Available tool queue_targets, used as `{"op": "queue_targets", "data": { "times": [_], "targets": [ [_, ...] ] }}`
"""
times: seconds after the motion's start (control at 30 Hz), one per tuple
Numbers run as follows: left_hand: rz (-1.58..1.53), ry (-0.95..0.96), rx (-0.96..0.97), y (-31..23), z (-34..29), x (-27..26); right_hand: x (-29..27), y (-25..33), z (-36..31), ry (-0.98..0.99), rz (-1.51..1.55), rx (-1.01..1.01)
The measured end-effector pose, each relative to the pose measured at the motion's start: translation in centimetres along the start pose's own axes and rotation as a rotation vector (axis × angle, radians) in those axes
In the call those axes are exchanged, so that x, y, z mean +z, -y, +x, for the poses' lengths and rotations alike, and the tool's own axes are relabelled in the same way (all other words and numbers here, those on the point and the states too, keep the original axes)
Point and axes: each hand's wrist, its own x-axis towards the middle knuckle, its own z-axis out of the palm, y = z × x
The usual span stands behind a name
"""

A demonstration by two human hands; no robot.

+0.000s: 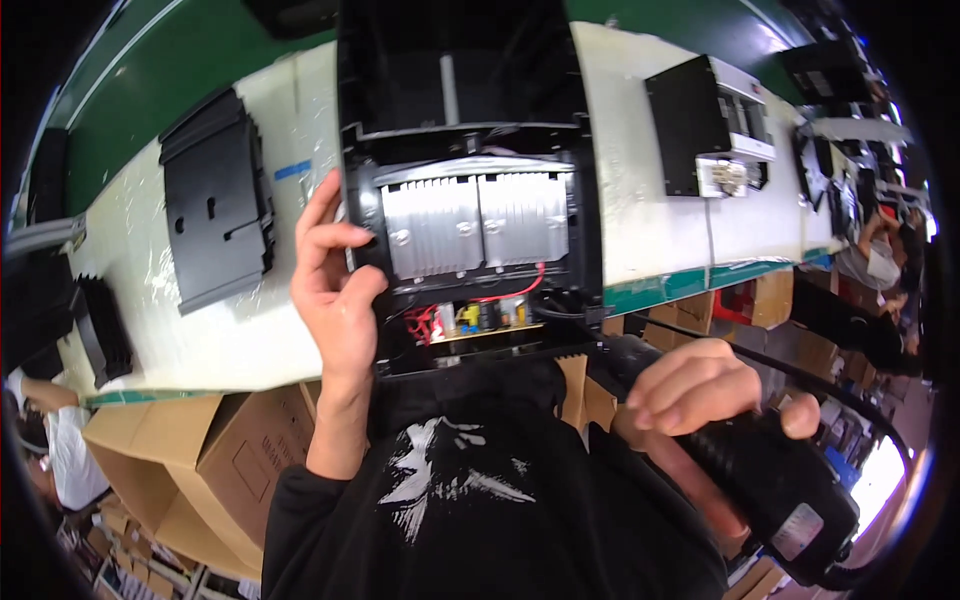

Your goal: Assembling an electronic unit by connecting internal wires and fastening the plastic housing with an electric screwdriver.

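Note:
In front of me on the workbench lies a black metal equipment case (590,230) with its inside exposed. It holds two silver finned metal blocks (435,230) side by side, and a strip of circuit board (490,332) with coloured parts and red wires below them. My left hand (340,265) grips the case's left wall, thumb and index finger curled over the edge, other fingers farther up along it. My right hand (695,390) is wrapped round a black power screwdriver (790,485), right of the case. The tool's front end points toward the case's lower right corner; its tip is hard to see.
A flat black panel (212,200) and a narrower finned black piece (102,330) lie on the left. Farther right stands another black-and-silver unit (705,130). An open cardboard box (200,470) sits below the bench's left edge. Other people (880,250) are at both sides.

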Motion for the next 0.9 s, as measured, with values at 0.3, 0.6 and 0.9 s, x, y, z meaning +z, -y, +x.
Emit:
{"op": "queue_targets", "data": {
  "times": [0.3, 0.6, 0.9],
  "targets": [
    [0.005, 0.004, -0.009, -0.1, 0.1, 0.0, -6.5, 8.7, 2.6, -0.304, 0.147, -0.410],
    [0.019, -0.019, 0.032, 0.4, 0.0, 0.0, -20.0, 2.2, 3.6, -0.883, -0.698, -0.398],
    [0.082, -0.037, 0.030, 0.1, -0.3, 0.5, -24.7, 0.1, 2.3, -0.829, -0.572, -0.273]
  ]
}}
